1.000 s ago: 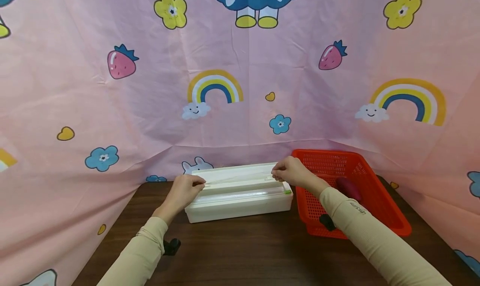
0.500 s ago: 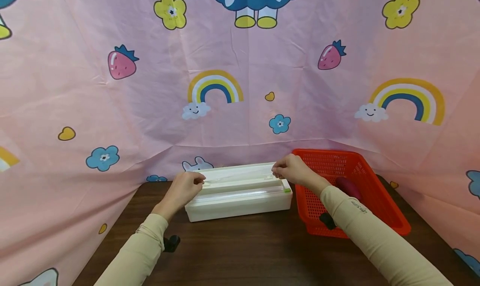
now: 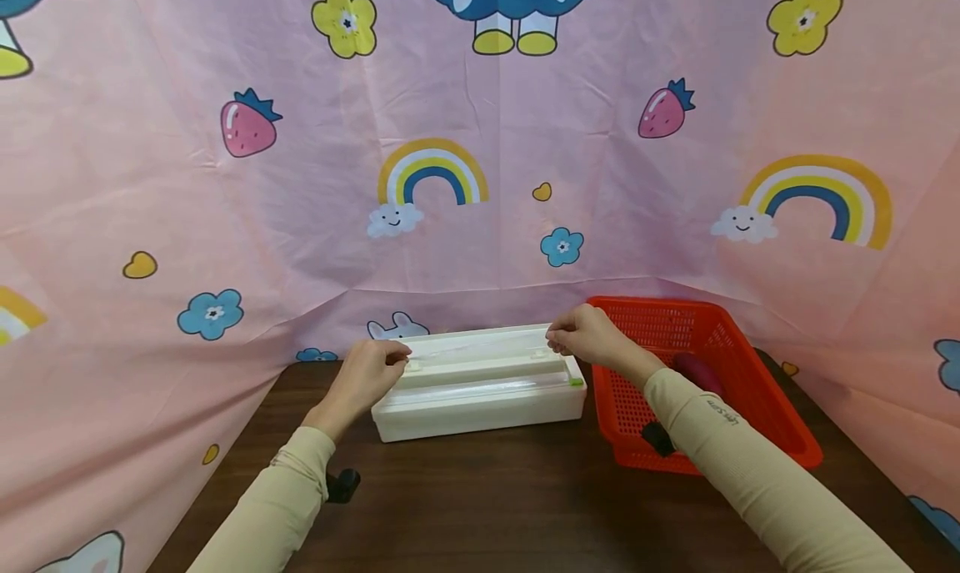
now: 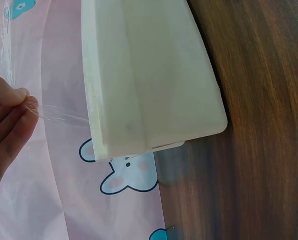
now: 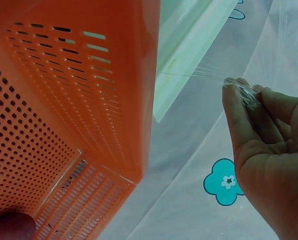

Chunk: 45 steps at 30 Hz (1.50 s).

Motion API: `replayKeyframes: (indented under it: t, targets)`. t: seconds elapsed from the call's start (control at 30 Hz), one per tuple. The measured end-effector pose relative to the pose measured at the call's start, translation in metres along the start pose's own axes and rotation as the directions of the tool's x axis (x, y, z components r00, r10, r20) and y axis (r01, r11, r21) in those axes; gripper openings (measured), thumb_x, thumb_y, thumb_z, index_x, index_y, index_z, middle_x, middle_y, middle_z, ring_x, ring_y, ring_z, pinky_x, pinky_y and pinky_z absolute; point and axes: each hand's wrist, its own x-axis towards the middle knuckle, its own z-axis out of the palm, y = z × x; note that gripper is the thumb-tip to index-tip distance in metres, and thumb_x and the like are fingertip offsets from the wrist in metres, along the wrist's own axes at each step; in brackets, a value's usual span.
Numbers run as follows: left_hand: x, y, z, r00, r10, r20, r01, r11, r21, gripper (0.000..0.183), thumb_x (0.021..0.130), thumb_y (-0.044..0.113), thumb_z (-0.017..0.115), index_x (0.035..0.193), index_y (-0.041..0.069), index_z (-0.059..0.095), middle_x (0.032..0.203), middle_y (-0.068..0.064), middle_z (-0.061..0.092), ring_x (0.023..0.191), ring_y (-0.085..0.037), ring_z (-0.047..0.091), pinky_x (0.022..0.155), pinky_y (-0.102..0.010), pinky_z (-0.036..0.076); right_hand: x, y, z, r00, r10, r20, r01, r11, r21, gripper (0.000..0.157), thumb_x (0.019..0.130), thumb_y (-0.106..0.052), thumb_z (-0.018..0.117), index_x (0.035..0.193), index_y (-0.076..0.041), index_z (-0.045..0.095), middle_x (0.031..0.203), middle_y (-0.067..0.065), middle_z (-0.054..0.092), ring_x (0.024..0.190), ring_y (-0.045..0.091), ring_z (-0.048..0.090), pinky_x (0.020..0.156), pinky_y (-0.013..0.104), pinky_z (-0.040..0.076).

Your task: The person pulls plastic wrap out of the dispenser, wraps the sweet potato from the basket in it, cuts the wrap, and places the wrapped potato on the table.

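Observation:
A long white plastic-wrap dispenser box (image 3: 480, 412) lies at the back of the dark wooden table, its lid (image 3: 450, 339) tipped back and a clear roll (image 3: 480, 388) showing inside. Thin transparent plastic wrap (image 4: 63, 114) stretches from the box up to both hands. At the left end, my left hand (image 3: 369, 379) pinches one corner of the film between thumb and fingers. My right hand (image 3: 588, 335) pinches the other corner at the right end; in the right wrist view the wrap (image 5: 249, 95) bunches at its fingertips. Both hands are raised above the box.
Close to the box's right end stands a red perforated plastic basket (image 3: 772, 398) holding a dark reddish-purple, elongated item (image 3: 697, 373). A pink patterned cloth (image 3: 480, 256) hangs behind and at the sides. Brown tabletop (image 3: 480, 506) lies in front of the box.
Both hands keep their pinch on the plastic wrap and have risen very slightly, the film's edge lifting a little with them. The box and basket stay in place.

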Motion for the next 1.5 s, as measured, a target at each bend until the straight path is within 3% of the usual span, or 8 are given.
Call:
replayKeyframes:
  t: [0.43,0.7,1.0,1.23,1.5]
  targets:
    - [-0.004,0.006,-0.009,1.000,0.014,-0.021,-0.014,1.000,0.005,0.017,0.091,0.001,0.070,0.104,0.002,0.079,0.094,-0.012,0.078,0.077,-0.020,0.071,0.067,-0.036,0.058,-0.005,-0.007,-0.003,1.000,-0.022,-0.012,0.022,1.000,-0.004,0.019,0.100,-0.010,0.062,0.100,0.002,0.077,0.087,0.015,0.076,0.076,0.018,0.070,0.075,0.032,0.062]
    - [-0.005,0.006,-0.010,0.999,0.032,-0.043,-0.031,0.999,0.007,0.016,0.090,0.001,0.070,0.104,0.001,0.079,0.093,-0.012,0.079,0.077,-0.022,0.072,0.067,-0.037,0.059,-0.006,-0.010,-0.004,1.000,-0.009,-0.017,0.009,1.000,-0.002,0.019,0.100,-0.010,0.062,0.100,0.002,0.077,0.087,0.015,0.076,0.076,0.020,0.070,0.078,0.041,0.062]
    - [-0.007,0.010,-0.015,0.998,0.019,-0.059,-0.019,1.000,-0.001,0.015,0.091,0.002,0.070,0.103,0.001,0.079,0.093,-0.013,0.079,0.077,-0.022,0.073,0.067,-0.036,0.059,-0.010,-0.016,-0.005,1.000,0.015,-0.027,-0.015,1.000,0.006,0.019,0.101,-0.012,0.063,0.098,0.000,0.077,0.087,0.015,0.075,0.074,0.019,0.067,0.071,0.030,0.061]
    - [-0.008,0.011,-0.017,0.997,0.031,-0.073,-0.031,1.000,-0.001,0.015,0.091,0.002,0.070,0.103,0.001,0.079,0.094,-0.013,0.079,0.076,-0.022,0.072,0.066,-0.036,0.058,-0.010,-0.018,-0.006,1.000,0.015,-0.021,-0.014,0.999,0.037,0.020,0.101,-0.012,0.062,0.101,0.001,0.077,0.083,0.009,0.074,0.080,0.030,0.070,0.075,0.039,0.063]
    - [-0.007,0.013,-0.021,0.996,0.026,-0.088,-0.026,1.000,0.005,0.015,0.091,0.003,0.071,0.104,0.002,0.079,0.097,-0.013,0.079,0.079,-0.025,0.074,0.067,-0.037,0.059,-0.011,-0.023,-0.010,0.999,0.023,-0.023,-0.023,0.999,0.039,0.020,0.101,-0.014,0.063,0.106,0.000,0.077,0.088,0.010,0.075,0.081,0.027,0.070,0.069,0.029,0.062]
